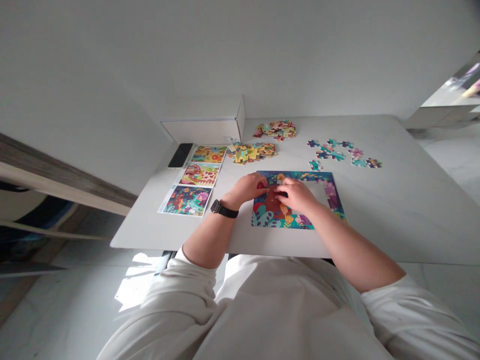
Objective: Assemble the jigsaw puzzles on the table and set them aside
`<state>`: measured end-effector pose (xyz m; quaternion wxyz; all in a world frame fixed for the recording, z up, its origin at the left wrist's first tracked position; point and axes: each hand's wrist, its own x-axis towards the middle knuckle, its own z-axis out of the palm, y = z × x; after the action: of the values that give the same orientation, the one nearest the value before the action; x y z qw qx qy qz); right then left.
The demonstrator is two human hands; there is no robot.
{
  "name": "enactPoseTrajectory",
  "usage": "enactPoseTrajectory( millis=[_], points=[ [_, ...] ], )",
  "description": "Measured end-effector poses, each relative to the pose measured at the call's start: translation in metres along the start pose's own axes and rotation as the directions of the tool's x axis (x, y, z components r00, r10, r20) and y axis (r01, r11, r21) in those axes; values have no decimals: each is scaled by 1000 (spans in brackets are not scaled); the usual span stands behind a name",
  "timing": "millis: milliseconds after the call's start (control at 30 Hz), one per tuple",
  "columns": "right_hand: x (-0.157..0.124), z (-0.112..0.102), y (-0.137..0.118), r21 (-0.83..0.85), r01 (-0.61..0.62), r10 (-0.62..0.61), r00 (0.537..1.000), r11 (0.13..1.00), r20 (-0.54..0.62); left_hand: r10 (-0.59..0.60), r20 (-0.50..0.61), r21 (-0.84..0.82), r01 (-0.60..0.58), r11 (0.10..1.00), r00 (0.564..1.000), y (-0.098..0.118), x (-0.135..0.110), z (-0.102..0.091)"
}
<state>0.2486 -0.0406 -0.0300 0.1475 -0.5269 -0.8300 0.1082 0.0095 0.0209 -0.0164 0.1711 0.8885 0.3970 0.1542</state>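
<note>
Plain grey wall (307, 60) up front, pale table (390, 215) against it, and both hands are down on a part-built puzzle (270, 212) close to the near edge. Left hand (249, 187) has its fingers curled onto the puzzle's upper left, right hand (298, 194) is bent in from the other side, fingertips near each other. Honestly can't tell if either one's pinching a piece, too small to see. Just right of the right hand there's a pale gap (318, 192) inside the puzzle. Loose pieces (332, 155) are scattered beyond the grip, over to the right. Ahead of the left hand sits a yellow pile (255, 153), red pile (277, 130) farther back. Left of that hand: three pictures (188, 201), then a phone (180, 155), with a white box (202, 131) behind. Black watch (216, 206) on that wrist.
</note>
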Motion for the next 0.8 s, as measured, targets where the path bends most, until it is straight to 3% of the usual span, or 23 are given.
enactPoseTrajectory(
  millis=[267,433,800],
  points=[
    [1,-1,1,19,-13,13,1000,1000,-9,21,7,8,-22,1000,1000,0,0,-1],
    [-1,-16,14,77,-80,85,994,994,-72,123,0,-45,-123,991,992,2,-1,-4],
    [-8,-24,16,-24,-91,92,993,996,70,271,133,-40,-268,963,953,10,-1,-1]
  ],
)
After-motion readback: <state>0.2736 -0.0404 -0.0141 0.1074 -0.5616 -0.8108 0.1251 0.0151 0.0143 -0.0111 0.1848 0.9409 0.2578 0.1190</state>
